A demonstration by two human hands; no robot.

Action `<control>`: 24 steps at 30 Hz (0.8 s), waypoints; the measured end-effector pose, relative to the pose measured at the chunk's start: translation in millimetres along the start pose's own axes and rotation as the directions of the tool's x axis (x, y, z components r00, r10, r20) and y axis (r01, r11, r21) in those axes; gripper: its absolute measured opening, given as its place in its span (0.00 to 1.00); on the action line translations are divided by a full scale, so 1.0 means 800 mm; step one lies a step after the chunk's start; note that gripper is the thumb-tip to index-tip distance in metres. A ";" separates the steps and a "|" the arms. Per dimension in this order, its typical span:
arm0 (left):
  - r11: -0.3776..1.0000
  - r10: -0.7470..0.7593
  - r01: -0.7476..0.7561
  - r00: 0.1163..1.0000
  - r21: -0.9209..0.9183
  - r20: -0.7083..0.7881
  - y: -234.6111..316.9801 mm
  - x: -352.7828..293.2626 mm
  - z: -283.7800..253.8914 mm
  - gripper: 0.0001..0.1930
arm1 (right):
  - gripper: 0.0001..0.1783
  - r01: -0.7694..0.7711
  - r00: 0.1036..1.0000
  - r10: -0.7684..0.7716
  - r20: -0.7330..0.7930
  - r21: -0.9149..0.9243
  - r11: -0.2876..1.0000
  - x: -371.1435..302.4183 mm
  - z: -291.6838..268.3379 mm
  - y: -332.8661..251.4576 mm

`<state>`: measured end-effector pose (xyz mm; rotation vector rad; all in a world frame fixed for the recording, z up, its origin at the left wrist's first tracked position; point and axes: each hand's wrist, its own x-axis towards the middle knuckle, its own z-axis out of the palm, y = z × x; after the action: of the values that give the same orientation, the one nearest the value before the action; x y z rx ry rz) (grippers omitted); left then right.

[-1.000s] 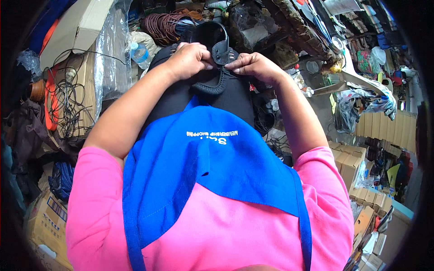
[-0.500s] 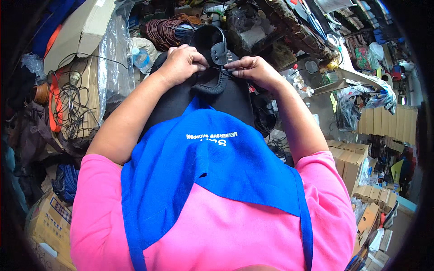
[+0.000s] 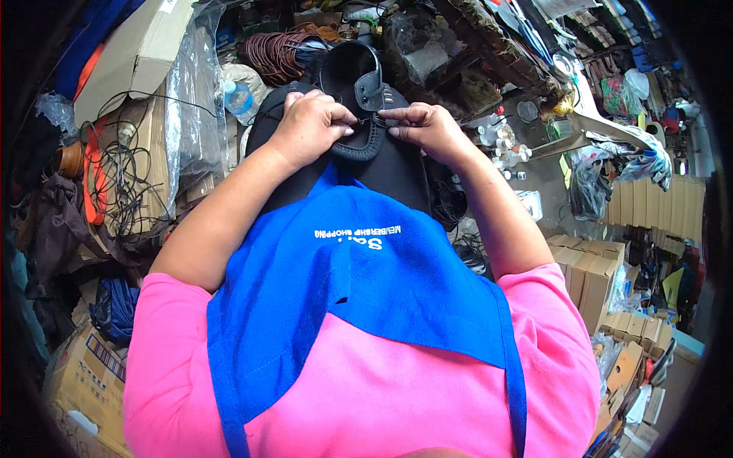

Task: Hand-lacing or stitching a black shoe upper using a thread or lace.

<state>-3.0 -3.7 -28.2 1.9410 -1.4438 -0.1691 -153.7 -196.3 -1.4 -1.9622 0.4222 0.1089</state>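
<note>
A black shoe or sandal (image 3: 356, 150) lies on my black-clad lap, with a rounded opening, a riveted strap piece at its far right and thick stitching along its near rim. My left hand (image 3: 311, 128) is closed in a pinch over the shoe's middle from the left; what its fingertips grip is too small to make out. From the right, my right hand (image 3: 429, 131) pinches the shoe's right edge with thumb and forefinger, just below the strap. Only a narrow gap separates the two sets of fingertips. A blue apron (image 3: 366, 282) covers my front.
A coil of brown cord (image 3: 279, 57) lies beyond the shoe. On the left stand cardboard (image 3: 141, 57), tangled black cable (image 3: 130, 172) and a plastic bottle (image 3: 238, 98). Small bottles (image 3: 505, 141) cluster at the right, beside a metal stand (image 3: 588, 122) and stacked boxes (image 3: 589, 271).
My left hand has shifted slightly nearer me and to the right along the shoe. My right hand's thumb has dropped lower, away from its forefinger. The shoe stays nearly in place.
</note>
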 end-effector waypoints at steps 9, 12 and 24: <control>0.918 -0.303 0.327 0.943 -0.224 0.134 -0.006 0.020 0.009 0.09 | 0.16 -0.102 0.988 0.077 0.133 0.194 0.976 0.014 -0.011 0.006; 0.917 -0.324 0.328 0.944 -0.227 0.055 0.002 0.025 0.014 0.10 | 0.16 -0.118 0.987 0.088 0.134 0.238 0.964 0.013 -0.011 0.007; 0.917 -0.246 0.201 0.965 -0.345 -0.089 0.005 0.011 0.003 0.05 | 0.17 -0.096 0.985 0.058 0.160 0.245 0.965 0.011 -0.014 0.002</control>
<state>-4.3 -13.2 -25.2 1.7932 -1.0285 -0.3615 -147.6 -209.0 0.0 -1.6745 0.3924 0.2415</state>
